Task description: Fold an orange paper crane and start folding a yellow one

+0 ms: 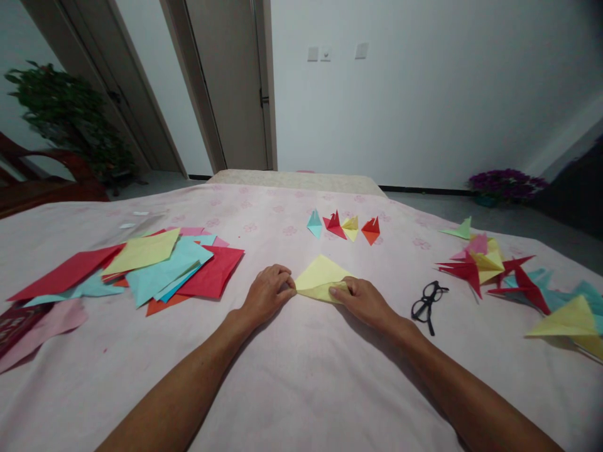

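A yellow sheet of origami paper [324, 270], folded along its near edge, lies on the table in front of me. My left hand [270, 290] pinches its left corner between thumb and fingers. At the right side of the sheet, my right hand [360, 300] grips the folded edge, thumb on top and fingers curled behind. Just beyond the sheet stand several small folded paper cranes: a light blue one [315, 223], a dark red one [335, 224], a yellow one [351, 228] and an orange-red one [371, 230].
Loose coloured paper sheets [169, 267] are piled on the left. Black eyeglasses [426, 304] lie right of my right hand. Larger folded cranes [490, 263] crowd the right side. A pink flowered cloth [301, 376] covers the table. Beyond are a door [230, 81] and a plant [66, 119].
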`<state>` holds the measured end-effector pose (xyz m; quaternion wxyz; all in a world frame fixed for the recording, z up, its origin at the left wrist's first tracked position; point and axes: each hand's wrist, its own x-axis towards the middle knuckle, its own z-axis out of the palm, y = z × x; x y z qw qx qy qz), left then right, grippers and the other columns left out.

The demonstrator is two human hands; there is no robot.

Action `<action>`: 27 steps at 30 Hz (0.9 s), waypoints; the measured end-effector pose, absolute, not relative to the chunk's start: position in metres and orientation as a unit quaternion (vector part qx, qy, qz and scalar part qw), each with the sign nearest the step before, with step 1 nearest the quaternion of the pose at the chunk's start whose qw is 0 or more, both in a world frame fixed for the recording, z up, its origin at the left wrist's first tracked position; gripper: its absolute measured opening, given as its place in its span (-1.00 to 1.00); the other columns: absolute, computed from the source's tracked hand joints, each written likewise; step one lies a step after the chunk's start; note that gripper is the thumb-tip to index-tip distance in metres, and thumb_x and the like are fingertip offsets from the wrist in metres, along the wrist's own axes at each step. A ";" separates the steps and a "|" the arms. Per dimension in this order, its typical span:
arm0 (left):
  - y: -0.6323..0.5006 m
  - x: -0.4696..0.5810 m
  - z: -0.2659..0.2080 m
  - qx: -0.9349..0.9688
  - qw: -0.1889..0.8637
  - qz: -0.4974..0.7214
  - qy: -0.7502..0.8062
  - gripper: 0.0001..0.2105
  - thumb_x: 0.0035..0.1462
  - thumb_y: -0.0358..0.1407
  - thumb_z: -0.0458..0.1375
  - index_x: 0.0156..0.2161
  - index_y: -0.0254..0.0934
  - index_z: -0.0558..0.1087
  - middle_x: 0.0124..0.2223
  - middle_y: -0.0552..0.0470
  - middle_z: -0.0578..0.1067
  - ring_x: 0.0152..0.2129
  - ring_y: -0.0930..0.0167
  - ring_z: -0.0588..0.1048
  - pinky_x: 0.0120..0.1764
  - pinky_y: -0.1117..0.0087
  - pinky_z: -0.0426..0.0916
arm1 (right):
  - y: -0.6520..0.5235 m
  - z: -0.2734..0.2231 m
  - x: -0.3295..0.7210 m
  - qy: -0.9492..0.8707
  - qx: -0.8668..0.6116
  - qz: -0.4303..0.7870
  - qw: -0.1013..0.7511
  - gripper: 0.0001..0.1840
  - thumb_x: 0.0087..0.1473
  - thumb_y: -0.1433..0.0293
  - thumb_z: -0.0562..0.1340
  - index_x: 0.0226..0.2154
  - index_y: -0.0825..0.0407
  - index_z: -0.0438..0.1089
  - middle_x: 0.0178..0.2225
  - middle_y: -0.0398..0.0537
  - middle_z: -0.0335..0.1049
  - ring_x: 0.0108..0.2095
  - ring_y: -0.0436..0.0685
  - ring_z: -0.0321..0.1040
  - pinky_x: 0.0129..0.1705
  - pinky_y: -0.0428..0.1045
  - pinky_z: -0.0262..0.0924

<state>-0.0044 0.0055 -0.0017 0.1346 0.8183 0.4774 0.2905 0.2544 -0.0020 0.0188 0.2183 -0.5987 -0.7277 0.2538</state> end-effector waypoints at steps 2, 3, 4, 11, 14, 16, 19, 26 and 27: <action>0.006 -0.004 -0.001 0.818 0.134 0.288 0.479 -0.99 0.13 -0.33 0.23 -0.30 -0.19 0.49 -0.08 -0.01 0.45 -0.13 0.28 0.42 -0.06 0.21 0.32 | -0.005 0.019 0.253 -0.731 -0.615 0.216 0.201 -0.64 0.13 0.15 0.12 -0.54 0.03 0.27 -0.50 -0.11 0.36 -0.49 0.03 0.21 -0.49 -0.07 -0.12; 0.006 -0.003 -0.001 0.819 0.134 0.287 0.479 -0.99 0.13 -0.33 0.23 -0.31 -0.19 0.49 -0.08 -0.01 0.45 -0.14 0.28 0.42 -0.07 0.21 0.32 | -0.006 0.019 0.252 -0.732 -0.622 0.200 0.192 -0.65 0.14 0.15 0.12 -0.54 0.03 0.27 -0.48 -0.10 0.37 -0.48 0.03 0.22 -0.48 -0.06 -0.13; 0.007 -0.003 -0.001 0.819 0.133 0.285 0.480 -0.99 0.13 -0.32 0.22 -0.31 -0.19 0.48 -0.08 -0.01 0.45 -0.14 0.28 0.42 -0.07 0.21 0.31 | -0.007 0.020 0.252 -0.730 -0.631 0.184 0.187 -0.65 0.14 0.16 0.12 -0.54 0.03 0.28 -0.46 -0.10 0.38 -0.47 0.03 0.22 -0.48 -0.06 -0.13; 0.009 -0.001 -0.002 0.818 0.126 0.272 0.491 -0.94 0.17 -0.32 0.17 -0.33 -0.22 0.46 -0.12 -0.03 0.44 -0.18 0.29 0.41 -0.10 0.23 0.30 | -0.012 0.022 0.256 -0.733 -0.640 0.158 0.167 -0.54 0.24 0.10 0.02 -0.54 0.03 0.28 -0.43 -0.08 0.38 -0.44 0.05 0.25 -0.45 -0.05 -0.13; 0.009 0.001 -0.002 0.818 0.116 0.269 0.495 -0.93 0.16 -0.32 0.17 -0.35 -0.23 0.46 -0.14 -0.03 0.44 -0.18 0.29 0.41 -0.10 0.23 0.30 | -0.014 0.023 0.257 -0.735 -0.639 0.152 0.171 -0.50 0.27 0.12 -0.01 -0.57 0.03 0.30 -0.43 -0.07 0.38 -0.43 0.04 0.25 -0.45 -0.04 -0.13; 0.009 0.003 -0.001 0.817 0.105 0.268 0.499 -0.94 0.15 -0.32 0.17 -0.35 -0.23 0.45 -0.14 -0.04 0.44 -0.19 0.29 0.41 -0.10 0.24 0.30 | -0.016 0.023 0.257 -0.732 -0.646 0.136 0.165 -0.52 0.25 0.14 0.03 -0.58 0.03 0.31 -0.44 -0.07 0.38 -0.43 0.05 0.25 -0.46 -0.04 -0.16; 0.007 0.004 0.000 0.813 0.088 0.268 0.509 -0.96 0.14 -0.34 0.18 -0.35 -0.23 0.44 -0.16 -0.03 0.44 -0.20 0.30 0.41 -0.11 0.24 0.29 | -0.018 0.021 0.257 -0.731 -0.656 0.105 0.156 -0.58 0.20 0.17 0.10 -0.59 0.03 0.33 -0.43 -0.07 0.38 -0.40 0.06 0.26 -0.46 -0.04 -0.18; 0.007 0.004 0.000 0.798 0.082 0.274 0.530 -0.95 0.13 -0.33 0.20 -0.35 -0.22 0.42 -0.21 -0.01 0.44 -0.22 0.29 0.41 -0.12 0.23 0.28 | -0.023 0.019 0.255 -0.736 -0.659 0.036 0.148 -0.69 0.12 0.28 0.18 -0.59 0.04 0.28 -0.43 -0.08 0.35 -0.34 0.08 0.24 -0.45 -0.03 -0.20; 0.007 0.003 -0.001 0.795 0.083 0.277 0.534 -0.95 0.13 -0.33 0.21 -0.34 -0.22 0.42 -0.22 0.00 0.45 -0.23 0.28 0.42 -0.12 0.22 0.28 | -0.023 0.020 0.254 -0.738 -0.657 0.028 0.148 -0.70 0.12 0.28 0.18 -0.59 0.04 0.28 -0.43 -0.08 0.34 -0.35 0.08 0.24 -0.45 -0.03 -0.21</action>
